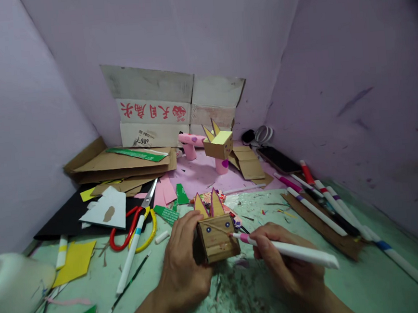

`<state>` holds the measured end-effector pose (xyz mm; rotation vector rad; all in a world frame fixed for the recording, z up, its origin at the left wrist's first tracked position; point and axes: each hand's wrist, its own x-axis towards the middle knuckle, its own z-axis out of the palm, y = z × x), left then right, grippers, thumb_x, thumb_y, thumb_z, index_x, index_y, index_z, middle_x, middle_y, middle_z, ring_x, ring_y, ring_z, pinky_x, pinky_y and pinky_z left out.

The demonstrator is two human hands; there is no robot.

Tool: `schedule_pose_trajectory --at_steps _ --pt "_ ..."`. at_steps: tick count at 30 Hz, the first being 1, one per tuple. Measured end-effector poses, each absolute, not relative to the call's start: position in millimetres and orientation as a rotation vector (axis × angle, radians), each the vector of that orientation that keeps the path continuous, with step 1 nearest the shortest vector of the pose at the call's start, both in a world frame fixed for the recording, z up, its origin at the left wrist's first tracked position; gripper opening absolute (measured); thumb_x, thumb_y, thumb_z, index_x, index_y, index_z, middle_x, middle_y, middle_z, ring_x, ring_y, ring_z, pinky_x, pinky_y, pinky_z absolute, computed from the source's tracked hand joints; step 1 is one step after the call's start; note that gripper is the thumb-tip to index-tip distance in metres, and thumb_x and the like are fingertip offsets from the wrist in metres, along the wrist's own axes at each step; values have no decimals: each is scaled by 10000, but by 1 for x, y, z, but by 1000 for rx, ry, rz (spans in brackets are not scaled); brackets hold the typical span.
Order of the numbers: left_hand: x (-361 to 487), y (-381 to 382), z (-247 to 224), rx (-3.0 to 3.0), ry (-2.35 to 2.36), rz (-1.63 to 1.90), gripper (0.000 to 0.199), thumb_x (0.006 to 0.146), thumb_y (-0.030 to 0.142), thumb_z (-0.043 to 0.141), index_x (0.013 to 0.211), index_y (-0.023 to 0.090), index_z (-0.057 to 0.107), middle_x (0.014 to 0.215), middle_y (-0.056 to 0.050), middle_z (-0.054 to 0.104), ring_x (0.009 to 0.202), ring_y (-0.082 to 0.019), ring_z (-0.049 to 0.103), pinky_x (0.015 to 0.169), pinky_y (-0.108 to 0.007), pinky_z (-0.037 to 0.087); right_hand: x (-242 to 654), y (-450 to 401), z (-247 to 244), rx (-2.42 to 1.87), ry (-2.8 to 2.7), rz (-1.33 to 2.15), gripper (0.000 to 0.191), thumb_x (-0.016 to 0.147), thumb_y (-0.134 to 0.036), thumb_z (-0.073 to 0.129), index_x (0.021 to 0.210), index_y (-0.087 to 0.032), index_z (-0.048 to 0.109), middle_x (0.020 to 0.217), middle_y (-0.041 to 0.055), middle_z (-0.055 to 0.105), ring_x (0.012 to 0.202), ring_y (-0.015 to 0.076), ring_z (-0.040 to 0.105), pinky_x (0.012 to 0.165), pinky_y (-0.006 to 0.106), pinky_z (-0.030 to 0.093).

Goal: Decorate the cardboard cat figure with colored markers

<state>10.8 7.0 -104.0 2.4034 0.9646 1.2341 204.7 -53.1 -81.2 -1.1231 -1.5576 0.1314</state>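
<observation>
A small cardboard box [219, 247] with two pointed yellow ears and two dark eyes is gripped in my left hand [182, 255], its face turned toward me. My right hand [289, 261] holds a white marker [299, 253] with a pink band, and its tip touches or nearly touches the box face between and below the eyes. Behind them stands a pink animal figure [190, 146] on pink tube legs, with a similar eared box head [218, 147] at its right end. My left fingers cover the box's left side.
On the left lie red-and-yellow scissors [138, 224], a blue-banded marker [130, 254], yellow paper [76, 261] and a white rounded object [19, 292]. Flattened cardboard [123, 165] is stacked behind. To the right are several markers [316, 210], a cardboard strip [323, 229] and a phone [277, 159].
</observation>
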Motion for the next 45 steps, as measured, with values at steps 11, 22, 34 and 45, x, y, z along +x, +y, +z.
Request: schedule_pose_trajectory --at_steps 11,22,34,45 --pt "13 8 -106 2392 956 1259 625 710 98 595 1297 166 392 1263 -161 529 1193 -317 503 1005 -532 467 185 -56 -82 -1040 -1534 256 165 875 -136 522 921 -234 646 630 -15 605 514 129 576 457 228 443" --pt "12 5 -107 2377 941 1256 672 680 65 579 1316 176 390 1280 -141 518 1207 -299 493 1037 -502 441 191 -53 -82 -1038 -1669 221 169 894 -119 503 961 -227 614 720 -12 648 570 115 611 495 206 474" --pt "12 10 -107 2360 973 1260 652 701 145 653 1295 172 384 1265 -171 528 1191 -328 508 994 -555 471 194 -57 -80 -1096 -1252 254 202 940 -184 491 798 -232 625 608 -51 541 535 90 508 495 214 383" --pt "10 8 -105 2377 993 1241 605 735 166 619 1293 168 387 1247 -176 537 1171 -332 526 969 -570 488 200 -55 -87 -1037 -1375 251 207 944 -164 495 1077 -251 628 753 -18 649 524 100 599 479 213 494"
